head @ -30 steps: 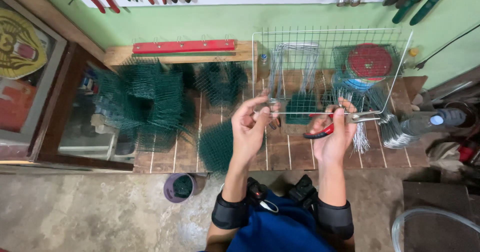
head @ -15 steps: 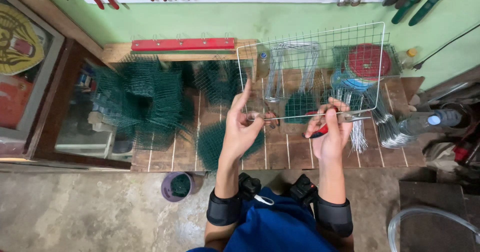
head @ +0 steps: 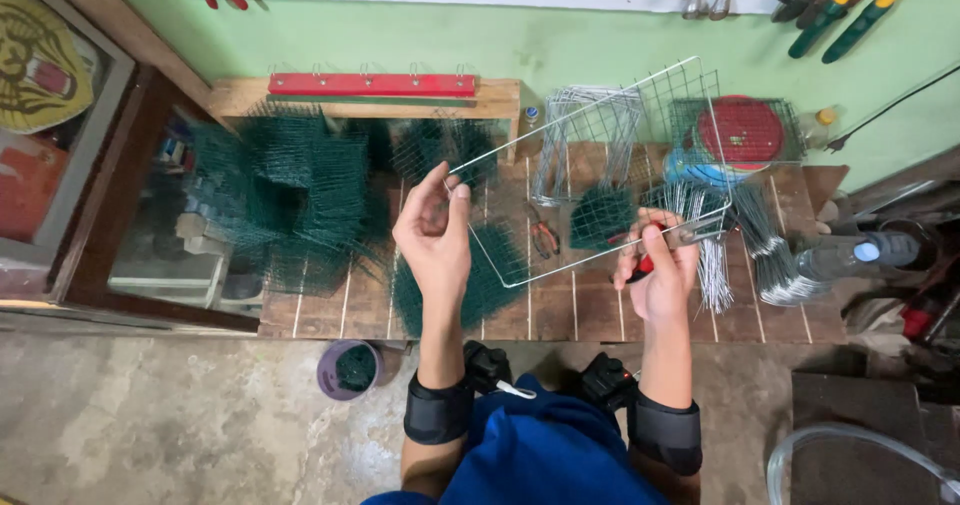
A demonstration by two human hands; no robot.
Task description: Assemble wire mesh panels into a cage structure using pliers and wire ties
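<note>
My left hand (head: 436, 233) pinches the left corner of a silver wire mesh panel (head: 600, 155) and holds it tilted above the wooden bench. My right hand (head: 660, 270) grips red-handled pliers (head: 646, 261), whose jaws clamp the panel's lower right edge. The panel slopes up from left to right. Under it lie a folded green mesh piece (head: 602, 215) and small pliers (head: 545, 237). A flat green mesh square (head: 492, 283) lies beneath my left wrist.
A heap of green mesh pieces (head: 290, 195) fills the bench's left. Silver wire frames (head: 585, 130), a red round lid in a mesh basket (head: 742, 130) and bundles of silver wire (head: 770, 255) sit right. A purple cup (head: 350, 368) stands on the floor. Tools hang on the wall.
The mesh panel has swung round and tilted, its left corner coming lower and further left. My left hand moved left with it. My right hand stayed at the panel's lower right edge.
</note>
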